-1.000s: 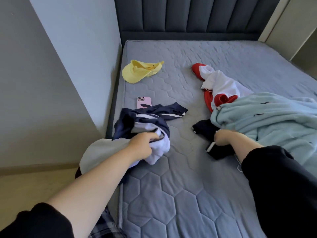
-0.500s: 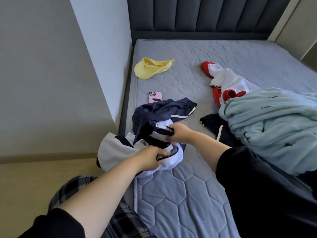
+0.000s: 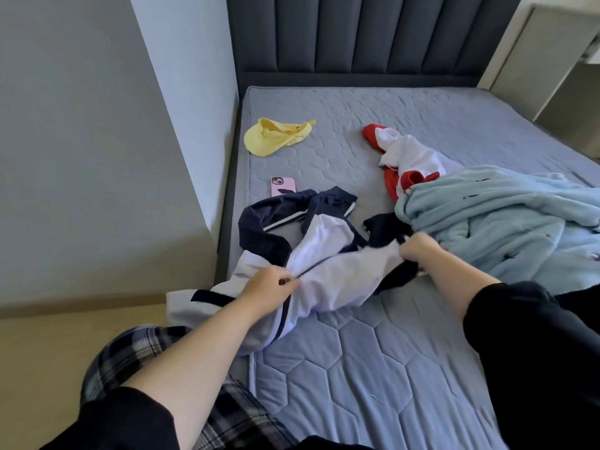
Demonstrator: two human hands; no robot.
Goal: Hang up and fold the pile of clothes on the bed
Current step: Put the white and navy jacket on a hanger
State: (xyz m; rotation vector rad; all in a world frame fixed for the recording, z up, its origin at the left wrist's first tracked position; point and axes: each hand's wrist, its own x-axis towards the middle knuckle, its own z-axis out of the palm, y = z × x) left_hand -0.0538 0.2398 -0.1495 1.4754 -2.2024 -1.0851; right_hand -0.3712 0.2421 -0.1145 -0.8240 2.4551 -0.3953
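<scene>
A white and navy jacket [image 3: 328,254] lies crumpled at the left edge of the bed [image 3: 373,368], part of it hanging over the side. My left hand [image 3: 269,289] pinches its white cloth near the dark zip line. My right hand [image 3: 418,251] grips the same jacket further right, and the cloth is stretched between the two hands. A light blue fleece garment [image 3: 500,222] is heaped on the right. A dark garment [image 3: 383,228] lies partly under it. Behind it sits a white and red garment [image 3: 409,157].
A yellow cap [image 3: 276,138] and a pink phone [image 3: 283,186] lie near the bed's left side. The wall stands close on the left, the dark padded headboard [image 3: 357,37] at the back. My checked trouser leg [image 3: 136,355] is beside the bed.
My right hand left the dark garment by the blue fleece, took hold of the white and navy jacket, then pulled right. The jacket is now spread wider between both hands.
</scene>
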